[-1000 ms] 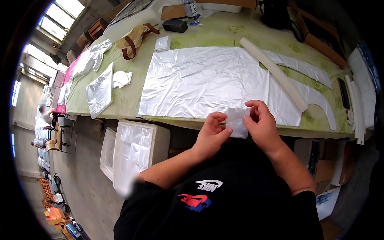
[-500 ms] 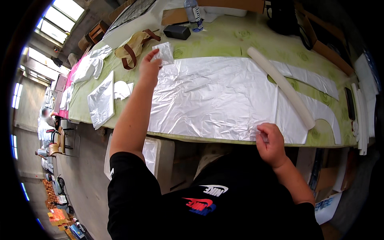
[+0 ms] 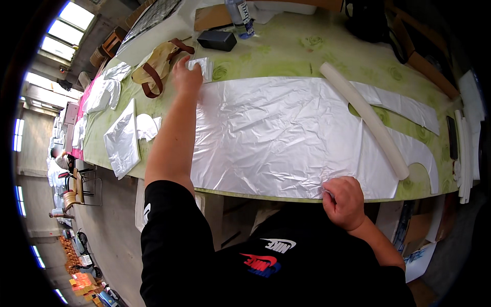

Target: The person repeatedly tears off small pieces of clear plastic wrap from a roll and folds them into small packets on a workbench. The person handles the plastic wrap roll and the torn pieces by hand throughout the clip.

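A thin white plastic apron (image 3: 266,133) lies spread and wrinkled across the table, its strap ends and curved cut-outs to the right. At its far left corner my left hand (image 3: 187,77) is closed on a small folded plastic packet (image 3: 205,69), low over the tabletop; some fingertips are hidden. My right hand (image 3: 346,203) is at the table's near edge with its fingers curled, pinching the apron's near edge. Across the right part of the apron rests a long pale roll or tube (image 3: 365,120), slanting toward me.
The green patterned table (image 3: 286,46) holds a beige bag with brown straps (image 3: 155,69), a dark block (image 3: 217,40), a water bottle (image 3: 240,20) and a folded white plastic piece (image 3: 123,139). A black phone-like slab (image 3: 452,137) lies far right, beside white tubes (image 3: 463,158).
My left hand has lowered the packet toward the table by the apron's far left corner. My right hand stays at the near edge. The whole view has shifted slightly.
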The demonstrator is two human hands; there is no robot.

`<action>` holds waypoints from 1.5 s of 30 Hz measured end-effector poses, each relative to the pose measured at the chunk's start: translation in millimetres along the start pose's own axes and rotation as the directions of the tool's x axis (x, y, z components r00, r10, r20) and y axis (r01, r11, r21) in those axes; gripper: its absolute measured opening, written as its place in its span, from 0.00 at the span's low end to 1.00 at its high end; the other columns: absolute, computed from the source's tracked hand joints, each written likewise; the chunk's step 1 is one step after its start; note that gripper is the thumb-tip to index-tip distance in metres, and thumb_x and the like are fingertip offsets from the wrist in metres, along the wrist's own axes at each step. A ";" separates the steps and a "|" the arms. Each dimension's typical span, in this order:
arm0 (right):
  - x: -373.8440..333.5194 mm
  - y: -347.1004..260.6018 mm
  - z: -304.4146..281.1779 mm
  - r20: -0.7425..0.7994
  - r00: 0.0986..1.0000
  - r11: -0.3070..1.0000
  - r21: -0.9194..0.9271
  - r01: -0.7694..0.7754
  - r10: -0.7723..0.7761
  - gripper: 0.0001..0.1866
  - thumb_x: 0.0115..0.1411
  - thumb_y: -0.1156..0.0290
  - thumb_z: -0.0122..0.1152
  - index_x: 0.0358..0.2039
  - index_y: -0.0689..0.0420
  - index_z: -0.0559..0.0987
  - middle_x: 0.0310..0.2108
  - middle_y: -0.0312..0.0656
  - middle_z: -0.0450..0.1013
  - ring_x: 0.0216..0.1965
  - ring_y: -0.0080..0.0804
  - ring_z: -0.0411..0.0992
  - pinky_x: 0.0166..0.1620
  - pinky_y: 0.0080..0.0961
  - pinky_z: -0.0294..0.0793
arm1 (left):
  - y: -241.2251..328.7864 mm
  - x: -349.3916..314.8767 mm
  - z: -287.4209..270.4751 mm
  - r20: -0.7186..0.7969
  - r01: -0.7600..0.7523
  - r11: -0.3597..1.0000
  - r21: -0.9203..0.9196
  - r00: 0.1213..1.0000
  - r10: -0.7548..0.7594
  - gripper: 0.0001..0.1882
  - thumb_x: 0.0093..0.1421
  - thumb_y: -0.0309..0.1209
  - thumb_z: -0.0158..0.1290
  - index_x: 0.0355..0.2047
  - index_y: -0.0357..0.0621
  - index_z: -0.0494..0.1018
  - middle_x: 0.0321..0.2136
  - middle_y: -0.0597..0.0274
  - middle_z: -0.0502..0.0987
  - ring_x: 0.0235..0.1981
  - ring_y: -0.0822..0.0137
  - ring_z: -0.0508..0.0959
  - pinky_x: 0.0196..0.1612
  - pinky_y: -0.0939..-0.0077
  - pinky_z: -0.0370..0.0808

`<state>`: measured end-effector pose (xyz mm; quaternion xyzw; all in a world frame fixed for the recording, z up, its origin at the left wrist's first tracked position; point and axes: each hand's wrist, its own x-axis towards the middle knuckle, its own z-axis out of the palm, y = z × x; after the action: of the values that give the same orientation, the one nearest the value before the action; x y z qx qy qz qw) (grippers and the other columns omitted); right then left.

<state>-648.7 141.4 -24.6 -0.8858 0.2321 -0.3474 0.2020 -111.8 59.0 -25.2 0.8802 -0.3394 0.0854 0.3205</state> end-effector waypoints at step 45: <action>-87.0 8.4 -58.9 0.386 0.637 0.447 0.477 -0.757 0.668 0.39 0.66 0.68 0.61 0.73 0.55 0.54 0.30 0.36 0.76 0.28 0.20 0.71 0.30 0.21 0.72 | 300.0 -365.4 -34.2 0.571 -0.533 0.577 -0.619 0.199 0.796 0.27 0.55 0.40 0.64 0.54 0.46 0.76 0.53 0.53 0.76 0.53 0.54 0.78 0.55 0.64 0.75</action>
<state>-749.3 171.0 -34.5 -0.6140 0.4448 -0.2203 0.6136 -581.1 109.4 18.9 0.5144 -0.8017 -0.2470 0.1779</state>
